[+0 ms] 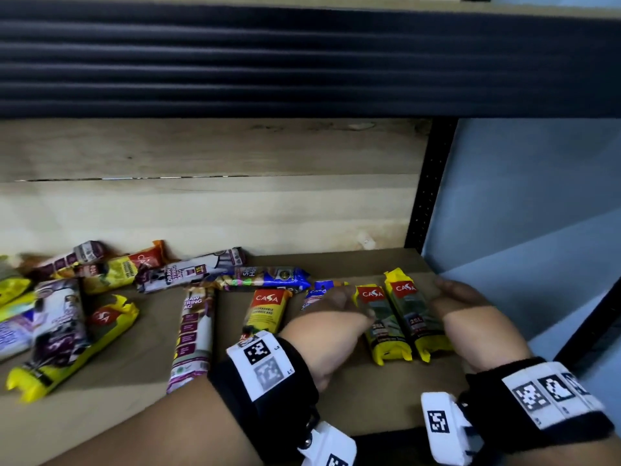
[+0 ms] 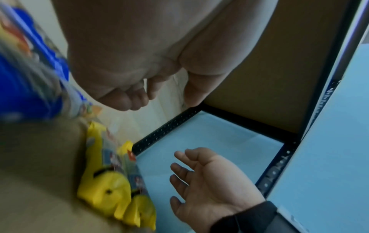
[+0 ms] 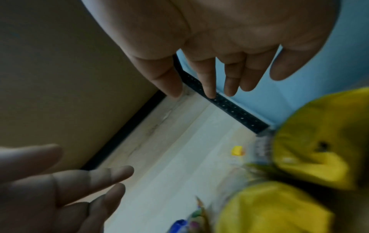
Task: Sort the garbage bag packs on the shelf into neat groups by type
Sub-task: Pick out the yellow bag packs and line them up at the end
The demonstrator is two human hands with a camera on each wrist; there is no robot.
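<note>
The big brown shelf (image 1: 353, 405) is holding all the garbage bag packs, with a pale wooden back board (image 1: 208, 196) standing behind it and a black metal post (image 1: 428, 183) going up at the right corner. A blue wall (image 1: 524, 203) is showing past the post.

On the left side of the shelf a messy pile of packs (image 1: 67, 307) is lying every which way: yellow ones, purple ones and white drawstring ones. A long white drawstring pack (image 1: 193, 338) is lying near the middle, and a blue pack (image 1: 268, 277) is lying crosswise behind it. One yellow Casa pack (image 1: 267, 311) is lying alone, just left of the left hand.

On the right side, two yellow and green Casa packs (image 1: 400, 317) are lying side by side, touching each other.

The left hand (image 1: 331, 327) is resting against the left pack of the pair, and the right hand (image 1: 470, 317) is sitting just beside the right pack. Both hands are flat with fingers loose and spread, holding nothing. In the right wrist view the right hand fingers (image 3: 207, 78) are pointing straight out.
</note>
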